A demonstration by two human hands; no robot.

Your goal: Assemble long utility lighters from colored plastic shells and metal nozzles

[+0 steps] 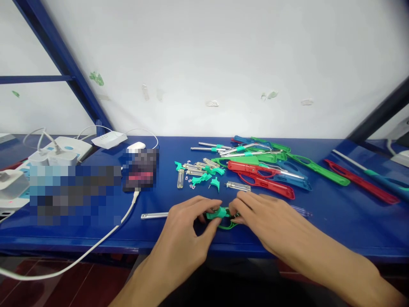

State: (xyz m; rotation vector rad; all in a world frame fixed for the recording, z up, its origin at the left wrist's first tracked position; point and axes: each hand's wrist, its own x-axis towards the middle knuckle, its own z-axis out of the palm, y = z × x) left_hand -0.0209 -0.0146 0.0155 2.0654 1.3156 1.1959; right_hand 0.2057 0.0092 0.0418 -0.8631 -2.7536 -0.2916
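Observation:
Near the front of the table, my left hand (187, 224) pinches a teal plastic piece (220, 212) between thumb and index finger. It joins a long-nosed lighter, whose metal tube (155, 215) sticks out to the left of that hand. Below the fingers shows the lighter's green casing half (228, 226), mostly hidden. My right hand (260, 213) is closed at the casing's right part; its fingertips cover whatever they pinch. Beyond my hands lie teal triggers (215, 184), clear lighter tanks (238, 186) and tiny white parts (192, 186).
Red casing halves (277, 187), green casing halves (319, 169) and metal tubes (211, 149) lie piled behind my hands. Another red casing half (361, 181) rests at right. A screwdriver-like clear purple handle (302, 210) lies beside my right wrist. A white cable (108, 234) crosses the table's left side.

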